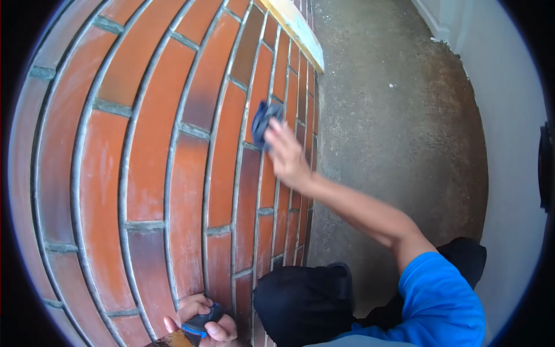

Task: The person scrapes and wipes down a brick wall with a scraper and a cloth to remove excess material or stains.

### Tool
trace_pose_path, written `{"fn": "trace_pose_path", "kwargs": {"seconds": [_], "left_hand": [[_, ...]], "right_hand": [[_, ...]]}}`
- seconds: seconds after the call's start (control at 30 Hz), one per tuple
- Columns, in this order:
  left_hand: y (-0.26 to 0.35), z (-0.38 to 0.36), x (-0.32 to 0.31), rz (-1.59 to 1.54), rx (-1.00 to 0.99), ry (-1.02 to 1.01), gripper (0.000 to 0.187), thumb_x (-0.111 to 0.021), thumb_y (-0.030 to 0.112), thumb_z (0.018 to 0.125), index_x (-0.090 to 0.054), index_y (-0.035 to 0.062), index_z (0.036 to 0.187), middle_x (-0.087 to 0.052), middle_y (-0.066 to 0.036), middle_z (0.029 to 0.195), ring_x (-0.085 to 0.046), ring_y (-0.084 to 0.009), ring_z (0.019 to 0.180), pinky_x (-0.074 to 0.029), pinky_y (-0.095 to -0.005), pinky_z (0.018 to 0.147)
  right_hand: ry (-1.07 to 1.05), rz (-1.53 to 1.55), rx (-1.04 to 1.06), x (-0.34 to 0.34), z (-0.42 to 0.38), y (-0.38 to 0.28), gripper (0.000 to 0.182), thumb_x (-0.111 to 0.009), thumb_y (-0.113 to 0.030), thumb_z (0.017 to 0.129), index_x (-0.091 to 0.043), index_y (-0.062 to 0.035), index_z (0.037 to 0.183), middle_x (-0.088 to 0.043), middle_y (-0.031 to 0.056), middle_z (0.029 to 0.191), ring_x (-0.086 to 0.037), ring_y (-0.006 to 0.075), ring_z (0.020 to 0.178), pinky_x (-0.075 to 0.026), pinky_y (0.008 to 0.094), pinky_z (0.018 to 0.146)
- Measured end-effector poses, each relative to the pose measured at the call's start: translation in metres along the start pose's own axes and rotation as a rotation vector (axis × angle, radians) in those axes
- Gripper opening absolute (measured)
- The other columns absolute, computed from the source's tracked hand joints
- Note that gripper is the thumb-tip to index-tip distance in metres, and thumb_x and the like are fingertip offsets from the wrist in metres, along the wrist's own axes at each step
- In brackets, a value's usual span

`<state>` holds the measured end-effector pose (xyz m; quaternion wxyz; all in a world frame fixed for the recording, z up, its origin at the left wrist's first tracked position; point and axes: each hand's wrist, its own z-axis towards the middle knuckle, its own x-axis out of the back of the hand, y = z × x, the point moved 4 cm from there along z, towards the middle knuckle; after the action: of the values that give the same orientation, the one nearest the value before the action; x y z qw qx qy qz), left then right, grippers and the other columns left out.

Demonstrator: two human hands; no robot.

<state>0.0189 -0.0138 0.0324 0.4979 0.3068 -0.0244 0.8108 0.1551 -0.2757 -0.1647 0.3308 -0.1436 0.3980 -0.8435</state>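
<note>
My right hand (286, 153), slightly blurred, presses a bunched dark blue cloth (263, 124) against the orange-red brick wall (188, 168). The arm is stretched out from a blue sleeve. At the bottom of the view, close to the wall, my left hand (222, 331) is closed around a black object with a blue edge (202, 320), which looks like a tool's handle. Its far end is out of sight. Beside that hand, a brown wooden-looking piece (169, 340) shows at the frame's lower edge.
Grey mortar joints (196, 132) run between the bricks. A pale board with a yellowish edge (298, 32) adjoins the wall at the top. The rough concrete floor (393, 133) lies to the right, bordered by a white wall (511, 191). My dark-clothed knee (303, 303) is near the bricks.
</note>
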Motion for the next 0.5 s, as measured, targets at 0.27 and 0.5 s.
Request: {"fn": "trace_pose_path", "kwargs": {"seconds": [0.27, 0.5], "left_hand": [[0.018, -0.008, -0.004, -0.287, 0.048, 0.041, 0.076, -0.054, 0.032, 0.094, -0.015, -0.004, 0.149, -0.044, -0.008, 0.074, -0.045, -0.0161, 0.058, -0.04, -0.0261, 0.048], [0.054, 0.009, -0.023, -0.378, 0.125, -0.009, 0.078, -0.052, 0.033, 0.095, -0.013, -0.0099, 0.147, -0.046, -0.008, 0.072, -0.045, -0.0157, 0.055, -0.039, -0.0271, 0.049]], "right_hand": [[-0.118, -0.129, 0.022, -0.012, -0.144, -0.036, 0.031, -0.052, -0.004, 0.083, -0.057, -0.0103, 0.113, -0.047, 0.0171, 0.122, -0.039, 0.0425, 0.133, -0.02, 0.0745, 0.106], [0.074, 0.017, -0.409, -0.018, -0.129, 0.015, 0.043, -0.05, -0.006, 0.092, -0.047, -0.0036, 0.135, -0.033, 0.0214, 0.15, -0.034, 0.04, 0.137, -0.031, 0.0442, 0.113]]}}
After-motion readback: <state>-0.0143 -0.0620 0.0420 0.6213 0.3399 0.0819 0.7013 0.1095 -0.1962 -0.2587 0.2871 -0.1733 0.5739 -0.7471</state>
